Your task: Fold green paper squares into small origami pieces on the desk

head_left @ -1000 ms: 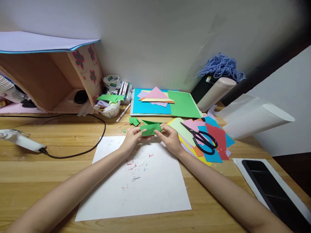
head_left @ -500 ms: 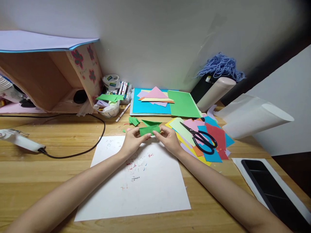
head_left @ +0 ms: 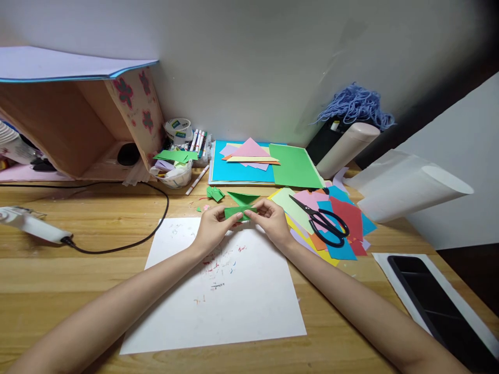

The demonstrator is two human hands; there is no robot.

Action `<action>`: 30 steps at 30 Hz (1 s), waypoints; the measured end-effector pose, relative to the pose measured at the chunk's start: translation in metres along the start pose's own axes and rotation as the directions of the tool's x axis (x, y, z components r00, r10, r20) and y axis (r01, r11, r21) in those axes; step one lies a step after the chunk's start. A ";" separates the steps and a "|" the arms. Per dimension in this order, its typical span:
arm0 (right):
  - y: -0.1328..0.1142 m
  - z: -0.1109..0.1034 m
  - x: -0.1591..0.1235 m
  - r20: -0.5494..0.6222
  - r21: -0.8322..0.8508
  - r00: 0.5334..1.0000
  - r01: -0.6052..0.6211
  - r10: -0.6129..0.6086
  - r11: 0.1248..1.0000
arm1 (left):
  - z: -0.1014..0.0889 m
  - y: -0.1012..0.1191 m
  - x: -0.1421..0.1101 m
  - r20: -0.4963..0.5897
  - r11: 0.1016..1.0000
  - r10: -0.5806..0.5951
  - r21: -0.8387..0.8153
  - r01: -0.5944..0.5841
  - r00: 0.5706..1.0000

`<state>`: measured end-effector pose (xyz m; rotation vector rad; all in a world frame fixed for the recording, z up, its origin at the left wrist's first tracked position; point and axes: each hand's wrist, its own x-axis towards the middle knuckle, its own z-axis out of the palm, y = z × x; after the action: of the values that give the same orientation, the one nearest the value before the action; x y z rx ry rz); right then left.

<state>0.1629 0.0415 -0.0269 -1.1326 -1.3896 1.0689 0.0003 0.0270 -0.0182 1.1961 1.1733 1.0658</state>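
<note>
Between my two hands is a folded piece of green paper (head_left: 240, 212), held above the far edge of a marked white sheet (head_left: 218, 317). My left hand (head_left: 212, 228) pinches its left end, thumb in front. At the right end, my right hand (head_left: 273, 223) pinches it the same way, with the thumb near the middle of the strip. A pointed green flap (head_left: 242, 198) stands up behind the strip; whether it is part of the same piece I cannot tell. Just beyond my left hand lies a small crumpled green paper piece (head_left: 215, 194).
Black-handled scissors (head_left: 327, 223) lie on coloured paper scraps (head_left: 345, 218) to the right. Behind are a stack of coloured sheets (head_left: 298, 166), a basket (head_left: 177, 178) and a marker (head_left: 197, 180). A corded white tool (head_left: 35, 226) lies left, a phone (head_left: 429, 296) right.
The front strip of the green paper has tilted and looks narrower, with my thumbs pressed on it. The flap behind shows wider. Both hands stay in nearly the same place.
</note>
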 end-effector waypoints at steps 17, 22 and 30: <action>0.001 0.002 -0.001 -0.013 0.028 0.996 -0.087 0.088 0.996 | 0.002 0.005 -0.002 -0.062 0.996 0.076 0.048 -0.073 0.995; 0.001 0.003 -0.001 -0.044 0.036 0.993 -0.104 0.105 0.994 | -0.002 -0.002 0.000 -0.083 0.989 0.085 0.128 -0.074 0.993; 0.001 0.003 0.000 -0.065 0.095 0.991 -0.108 0.114 0.990 | 0.001 0.001 0.000 -0.031 0.998 -0.043 -0.039 0.041 0.999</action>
<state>0.1596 0.0414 -0.0281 -1.1801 -1.2223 1.1493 0.0014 0.0270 -0.0169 1.1241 1.1929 1.0745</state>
